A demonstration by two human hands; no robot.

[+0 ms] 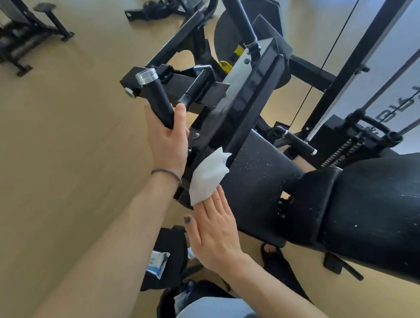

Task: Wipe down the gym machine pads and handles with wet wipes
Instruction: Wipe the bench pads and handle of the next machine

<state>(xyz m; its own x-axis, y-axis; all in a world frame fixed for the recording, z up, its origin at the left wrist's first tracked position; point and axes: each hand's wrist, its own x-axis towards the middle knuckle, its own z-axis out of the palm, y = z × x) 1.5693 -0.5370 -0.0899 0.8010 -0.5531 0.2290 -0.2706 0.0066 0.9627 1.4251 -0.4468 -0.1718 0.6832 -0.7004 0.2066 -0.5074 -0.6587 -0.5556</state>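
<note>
My left hand (166, 141) grips the lower end of a black handle (155, 97) with a silver cap on a black gym machine. My right hand (215, 232) lies flat with its fingers pressing a white wet wipe (207, 175) against the near edge of the machine's black frame (245, 103), next to the black chest pad (257, 188). A larger black pad (377, 207) lies to the right, speckled with white flecks. A second black handle (241, 17) sticks up at the top.
A pack of wet wipes (158, 264) lies on a black seat (169, 255) below my hands. A cable and weight stack guide rods (360, 127) stand on the right. Other machines (21, 34) stand at the far left on the tan floor (61, 164).
</note>
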